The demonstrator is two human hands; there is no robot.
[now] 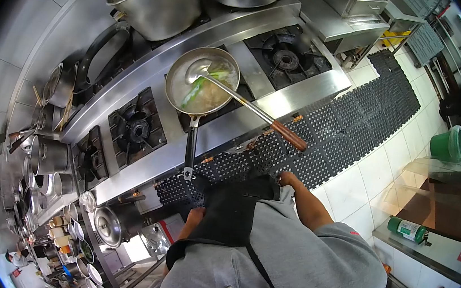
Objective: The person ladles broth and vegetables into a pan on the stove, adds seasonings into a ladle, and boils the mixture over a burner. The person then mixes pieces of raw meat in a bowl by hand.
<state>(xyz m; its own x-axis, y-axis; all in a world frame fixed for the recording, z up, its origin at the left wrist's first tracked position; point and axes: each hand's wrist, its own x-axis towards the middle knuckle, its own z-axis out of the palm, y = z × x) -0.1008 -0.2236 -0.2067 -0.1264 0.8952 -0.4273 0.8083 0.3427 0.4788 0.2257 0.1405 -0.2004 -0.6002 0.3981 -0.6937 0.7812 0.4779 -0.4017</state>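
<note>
A frying pan (171,96) sits on the stove, its black handle (190,150) pointing towards me. Cloudy liquid with green pieces (193,95) fills it. A ladle (231,92) rests across the pan, bowl in the liquid, its wooden handle (289,136) reaching past the stove's front edge. Down by the left side of my black apron (228,215) is my left hand (195,216), below the pan handle and apart from it. My right hand (287,178) is at the apron's right edge, below the ladle handle. The fingers of both hands are mostly hidden.
Large steel pots (160,8) stand behind the pan. Burners (285,59) lie on either side of it. A perforated black mat (352,124) covers the floor along the stove. Pots and bowls crowd the left side. A green bucket (447,145) stands at the right.
</note>
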